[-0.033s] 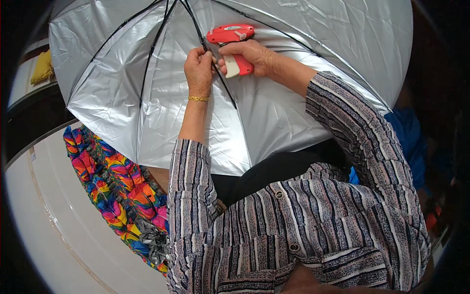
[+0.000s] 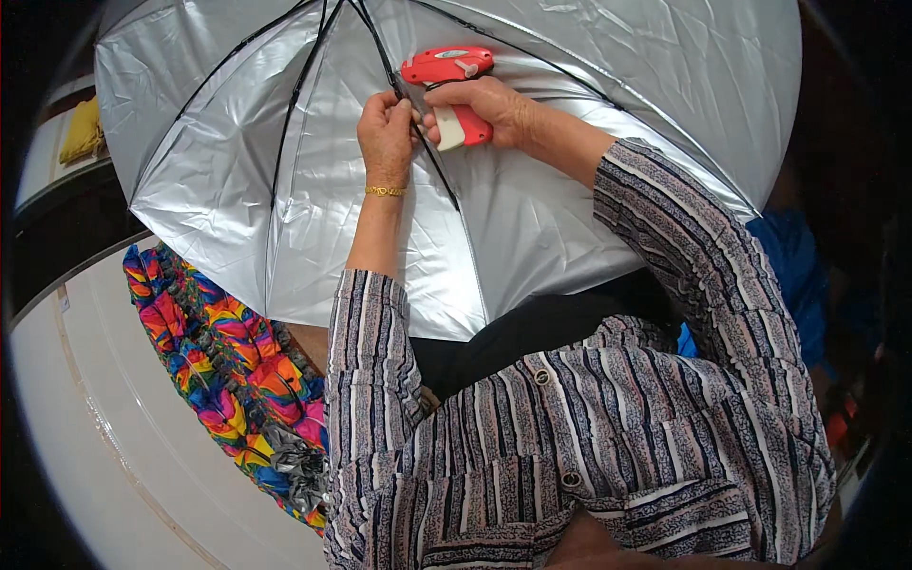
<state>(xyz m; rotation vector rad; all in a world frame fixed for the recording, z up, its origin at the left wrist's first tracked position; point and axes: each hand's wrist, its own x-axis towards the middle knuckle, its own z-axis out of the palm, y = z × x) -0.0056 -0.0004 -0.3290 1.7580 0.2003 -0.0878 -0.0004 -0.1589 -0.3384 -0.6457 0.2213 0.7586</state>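
An opened umbrella (image 2: 541,209) with a silver lining and black ribs spreads across my lap, its inner side up. My left hand (image 2: 387,138) is closed in a pinch on one thin black umbrella rib (image 2: 438,175), close to a joint. Right beside it, my right hand (image 2: 489,106) is wrapped around a red-and-white hand-held tool (image 2: 446,66). The tool's red body shows above my thumb and its white-and-red handle below my fingers. Its front end lies near the rib, and my fingers hide the spot between, so contact there cannot be made out.
Bundles of folded rainbow-coloured fabric (image 2: 228,351) lie at the left beside my arm, on a pale surface (image 2: 104,418). A yellow cloth bundle (image 2: 83,130) sits at the far left. Blue material (image 2: 793,275) hangs at the right beyond the umbrella's edge.
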